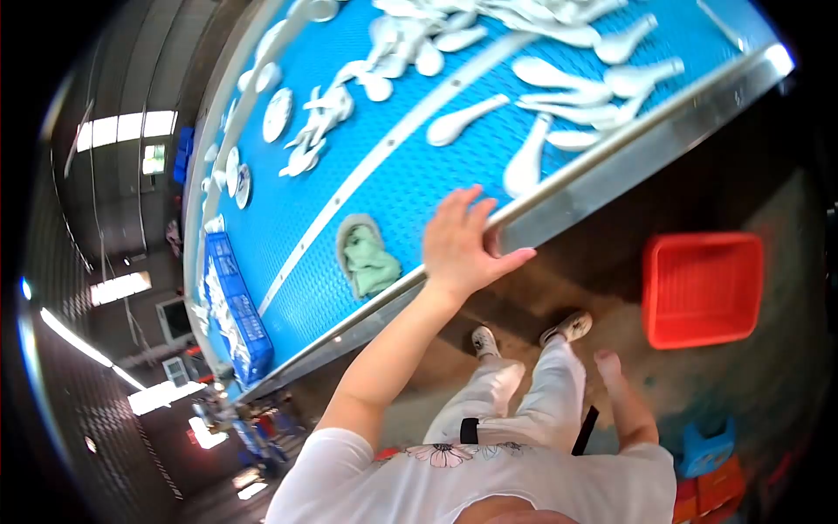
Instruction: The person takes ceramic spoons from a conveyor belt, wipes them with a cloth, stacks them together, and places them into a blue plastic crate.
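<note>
My left hand (463, 240) lies over the metal rim (594, 170) of a wide blue textured surface, palm down, fingers and thumb apart. No object shows in its grasp. Just beyond the fingertips, a white soup spoon (526, 162) rests near the rim, and another spoon (463, 120) lies farther in. To the left of the hand sits a crumpled green cloth with a grey edge (367, 258). Low at my side hangs my right hand (608, 362), away from the surface; its fingers are too foreshortened to read.
Several white spoons (559, 74) are heaped along the far part of the blue surface (410, 188), which a pale strip (349, 179) crosses. A blue crate (240, 306) of white pieces stands at the left end. On the floor are a red basket (703, 288) and a blue stool (705, 447).
</note>
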A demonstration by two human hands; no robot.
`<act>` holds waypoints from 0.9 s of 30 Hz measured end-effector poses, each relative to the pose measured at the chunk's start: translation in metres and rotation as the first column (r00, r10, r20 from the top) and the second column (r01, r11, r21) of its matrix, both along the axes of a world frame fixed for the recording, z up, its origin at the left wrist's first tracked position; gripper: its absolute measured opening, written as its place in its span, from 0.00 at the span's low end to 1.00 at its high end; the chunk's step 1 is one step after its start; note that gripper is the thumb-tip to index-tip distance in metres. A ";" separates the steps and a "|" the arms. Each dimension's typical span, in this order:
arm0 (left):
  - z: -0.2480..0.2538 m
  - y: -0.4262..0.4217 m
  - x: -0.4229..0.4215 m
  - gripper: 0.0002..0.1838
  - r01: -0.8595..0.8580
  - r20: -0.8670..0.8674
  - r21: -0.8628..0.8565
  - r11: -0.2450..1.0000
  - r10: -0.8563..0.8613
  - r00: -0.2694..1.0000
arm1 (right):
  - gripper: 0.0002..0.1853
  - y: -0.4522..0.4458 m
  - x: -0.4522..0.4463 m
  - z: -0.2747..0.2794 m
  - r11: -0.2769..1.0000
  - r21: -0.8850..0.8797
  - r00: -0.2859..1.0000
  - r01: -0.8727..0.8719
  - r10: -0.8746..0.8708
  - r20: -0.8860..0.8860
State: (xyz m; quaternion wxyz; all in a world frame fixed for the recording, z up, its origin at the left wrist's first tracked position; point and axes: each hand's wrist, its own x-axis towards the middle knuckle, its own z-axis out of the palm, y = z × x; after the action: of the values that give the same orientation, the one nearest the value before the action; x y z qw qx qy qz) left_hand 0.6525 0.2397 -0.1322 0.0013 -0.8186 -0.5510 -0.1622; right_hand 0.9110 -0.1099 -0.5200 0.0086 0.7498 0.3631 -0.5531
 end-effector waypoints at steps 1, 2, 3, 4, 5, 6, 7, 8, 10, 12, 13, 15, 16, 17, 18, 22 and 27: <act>0.009 0.001 -0.003 0.35 -0.004 0.023 -0.003 1.000 0.004 1.000 | 0.13 0.009 0.014 0.031 0.996 -0.060 0.997 0.072 -0.074 -0.022; 0.006 -0.002 -0.006 0.34 -0.007 0.061 0.007 1.000 0.006 0.998 | 0.12 0.001 0.021 0.025 0.980 0.011 0.977 0.197 -0.196 -0.083; 0.007 -0.003 -0.006 0.34 -0.008 0.073 0.019 1.000 0.007 0.997 | 0.12 0.005 0.031 0.019 0.944 0.074 0.939 0.321 -0.307 -0.157; 0.007 -0.005 -0.008 0.33 -0.003 0.091 0.040 0.999 -0.001 0.996 | 0.10 0.037 0.020 0.061 0.884 0.140 0.894 0.446 -0.434 -0.112; 0.007 -0.005 -0.010 0.33 0.008 0.106 0.060 0.998 -0.014 0.994 | 0.11 0.061 0.013 0.081 0.877 0.203 0.900 0.436 -0.423 -0.103; 0.009 -0.005 -0.011 0.33 -0.004 0.135 0.096 0.995 -0.010 0.991 | 0.11 0.094 -0.003 0.117 0.860 0.285 0.906 0.422 -0.391 -0.161; 0.011 -0.005 -0.012 0.29 0.015 0.190 0.080 0.997 -0.030 0.981 | 0.11 0.120 -0.019 0.138 0.832 0.364 0.907 0.419 -0.366 -0.209; 0.011 -0.007 -0.014 0.26 0.043 0.244 0.060 0.997 -0.056 0.968 | 0.10 0.150 -0.044 0.177 0.750 0.380 0.829 0.541 -0.401 -0.390; -0.005 -0.008 -0.020 0.22 0.065 0.330 0.017 0.998 -0.066 0.942 | 0.11 0.195 -0.092 0.245 0.647 0.381 0.733 0.661 -0.447 -0.513; 0.012 -0.012 -0.026 0.14 0.125 0.463 -0.147 0.981 -0.044 0.885 | 0.10 0.222 -0.141 0.300 0.488 0.490 0.688 0.723 -0.441 -0.576; 0.018 -0.016 -0.035 0.14 0.148 0.482 -0.121 0.982 -0.072 0.873 | 0.09 0.231 -0.164 0.322 0.393 0.506 0.639 0.768 -0.410 -0.651; 0.024 -0.019 -0.062 0.15 0.176 0.695 -0.007 0.984 -0.122 0.708 | 0.07 0.242 -0.206 0.358 0.290 0.605 0.670 0.742 -0.287 -0.685; 0.033 -0.024 -0.085 0.16 0.185 0.681 0.036 0.982 -0.159 0.715 | 0.07 0.245 -0.227 0.374 0.263 0.655 0.704 0.709 -0.200 -0.682; 0.042 -0.029 -0.114 0.17 0.186 0.664 0.070 0.980 -0.185 0.725 | 0.06 0.247 -0.245 0.387 0.242 0.696 0.733 0.675 -0.113 -0.671; 0.043 -0.029 -0.143 0.17 0.152 0.629 0.095 0.984 -0.177 0.757 | 0.05 0.249 -0.259 0.397 0.279 0.788 0.828 0.550 -0.058 -0.557; 0.035 -0.009 -0.254 0.17 -0.070 0.546 0.056 0.996 0.028 0.837 | 0.12 0.275 -0.323 0.429 0.195 0.981 0.976 0.004 0.212 -0.046; 0.029 0.009 -0.324 0.17 -0.171 0.452 -0.027 0.985 0.165 0.877 | 0.24 0.301 -0.378 0.416 0.156 0.776 0.763 -0.611 0.379 0.524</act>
State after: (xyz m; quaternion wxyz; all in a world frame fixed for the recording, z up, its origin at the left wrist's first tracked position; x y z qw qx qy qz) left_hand 0.3290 0.2483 -0.1031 -0.1070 -0.7075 -0.6038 -0.3512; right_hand 0.5332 0.1912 -0.1044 -0.1945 0.5075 0.8288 -0.1330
